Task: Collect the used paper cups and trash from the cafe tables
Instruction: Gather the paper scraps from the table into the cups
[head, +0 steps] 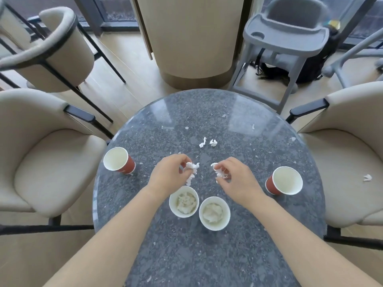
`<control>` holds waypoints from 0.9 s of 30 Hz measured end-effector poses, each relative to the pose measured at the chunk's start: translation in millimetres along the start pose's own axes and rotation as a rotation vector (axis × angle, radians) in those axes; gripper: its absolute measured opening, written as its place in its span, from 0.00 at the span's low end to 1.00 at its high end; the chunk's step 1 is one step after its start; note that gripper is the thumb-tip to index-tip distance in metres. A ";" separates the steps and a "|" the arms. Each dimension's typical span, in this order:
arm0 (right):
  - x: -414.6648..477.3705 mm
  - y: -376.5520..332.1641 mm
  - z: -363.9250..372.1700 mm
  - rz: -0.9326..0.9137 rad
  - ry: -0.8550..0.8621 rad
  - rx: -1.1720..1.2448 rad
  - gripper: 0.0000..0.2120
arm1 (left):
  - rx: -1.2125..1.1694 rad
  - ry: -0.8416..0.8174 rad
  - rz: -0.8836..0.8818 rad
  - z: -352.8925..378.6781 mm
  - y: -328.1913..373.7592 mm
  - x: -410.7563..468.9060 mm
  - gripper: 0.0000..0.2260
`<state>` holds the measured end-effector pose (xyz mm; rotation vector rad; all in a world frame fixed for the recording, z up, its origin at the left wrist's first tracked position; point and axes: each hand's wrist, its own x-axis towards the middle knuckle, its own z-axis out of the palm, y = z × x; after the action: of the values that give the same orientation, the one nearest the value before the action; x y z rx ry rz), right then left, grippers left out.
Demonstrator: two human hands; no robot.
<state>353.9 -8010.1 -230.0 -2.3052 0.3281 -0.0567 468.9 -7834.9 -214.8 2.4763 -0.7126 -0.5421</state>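
Note:
On the round grey stone table (207, 255) my left hand (167, 175) pinches a crumpled white tissue (191, 172). My right hand (236, 177) pinches another white tissue scrap (219, 172). Just in front of my wrists stand two white paper cups stuffed with tissue, one on the left (184, 201) and one on the right (214, 213). An empty red paper cup (118, 160) stands at the table's left edge and a second red cup (285, 180) at its right edge. Two small tissue scraps (208, 142) lie beyond my hands.
Beige armchairs flank the table on the left (41, 158) and right (352, 162); a tissue scrap (367, 177) lies on the right seat. A grey high chair (288, 44) and a beige column (192, 38) stand behind the table. Tiny paper bits dot the tabletop.

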 end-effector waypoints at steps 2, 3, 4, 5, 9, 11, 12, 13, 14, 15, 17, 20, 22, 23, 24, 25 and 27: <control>-19.3 -13.2 -4.0 -0.007 0.050 0.048 0.12 | -0.010 0.019 0.016 -6.1 1.8 -19.6 0.03; -29.4 -18.3 -4.7 -0.006 0.063 0.069 0.12 | -0.013 0.026 0.028 -7.8 2.6 -29.2 0.03; -39.7 -22.5 -4.1 -0.006 0.067 0.087 0.12 | -0.012 0.029 0.037 -8.5 3.1 -38.5 0.03; -49.6 -26.1 -2.4 -0.009 0.062 0.100 0.12 | -0.003 0.026 0.041 -8.3 3.4 -47.0 0.02; -76.4 -32.5 8.7 0.004 0.002 0.089 0.13 | 0.050 -0.004 0.032 -4.5 3.1 -68.7 0.03; -82.3 -33.1 11.5 0.006 -0.026 0.043 0.14 | 0.064 -0.019 0.037 -2.7 3.5 -76.4 0.06; -84.0 -33.3 12.1 0.005 -0.035 0.022 0.13 | 0.064 -0.023 0.043 -2.4 3.6 -79.6 0.07; -85.3 -33.8 12.0 0.006 -0.037 0.008 0.13 | 0.064 -0.024 0.047 -2.4 3.7 -82.5 0.08; -86.4 -34.4 11.6 0.007 -0.035 0.000 0.12 | 0.065 -0.022 0.051 -2.8 3.7 -84.9 0.08; -87.0 -35.0 10.8 0.005 -0.028 -0.007 0.12 | 0.064 -0.021 0.053 -3.6 3.9 -86.9 0.08; -86.9 -36.0 9.3 0.002 -0.011 -0.018 0.11 | 0.059 -0.013 0.059 -5.8 3.3 -89.8 0.07; -83.3 -38.3 9.7 -0.001 0.002 -0.016 0.12 | 0.060 0.003 0.069 -9.5 -1.0 -90.4 0.06; -77.3 -40.2 11.6 -0.017 0.003 -0.031 0.12 | 0.062 -0.003 0.073 -13.3 -3.9 -86.2 0.06; -72.9 -40.8 12.9 -0.026 0.004 -0.042 0.13 | 0.067 -0.011 0.077 -15.6 -5.3 -82.2 0.06; -67.8 -41.4 14.0 -0.032 0.006 -0.050 0.13 | 0.072 -0.019 0.079 -17.9 -6.4 -77.3 0.06; -61.8 -42.0 14.9 -0.036 0.013 -0.058 0.12 | 0.077 -0.028 0.081 -20.6 -7.1 -71.6 0.06; -47.9 -41.7 15.5 -0.038 0.033 -0.070 0.11 | 0.082 -0.041 0.091 -25.4 -8.0 -58.0 0.06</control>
<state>318.9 -7959.7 -207.5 -2.3820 0.3082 -0.1041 439.1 -7786.6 -185.7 2.5001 -0.8752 -0.5407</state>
